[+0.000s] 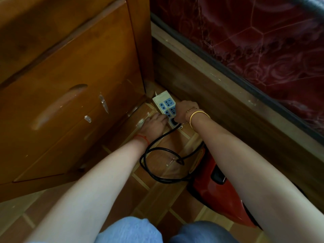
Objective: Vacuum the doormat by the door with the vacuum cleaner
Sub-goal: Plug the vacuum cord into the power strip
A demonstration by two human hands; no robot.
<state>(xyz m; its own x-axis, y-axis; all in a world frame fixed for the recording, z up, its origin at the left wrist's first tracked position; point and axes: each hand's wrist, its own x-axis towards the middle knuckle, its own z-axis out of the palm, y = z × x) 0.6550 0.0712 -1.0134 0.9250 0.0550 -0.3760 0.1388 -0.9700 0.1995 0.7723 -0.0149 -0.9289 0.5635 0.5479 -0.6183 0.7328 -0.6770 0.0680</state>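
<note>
A white power strip [164,100] with blue sockets lies on the tiled floor in the corner between a cabinet and a bed frame. My right hand [184,110] grips a black plug [174,121] set in the strip's near socket. My left hand [155,122] holds the strip's left edge, fingers curled against it. The black cord [157,151] runs from the plug in loops over the floor to the red vacuum cleaner [215,188], which lies under my right forearm. The doormat is not in view.
A wooden cabinet [61,102] with drawers stands on the left. On the right a dark wooden bed frame [219,106] carries a maroon patterned cover [263,41]. My knees in blue jeans [133,230] fill the bottom edge. Brown floor tiles [154,195] lie between.
</note>
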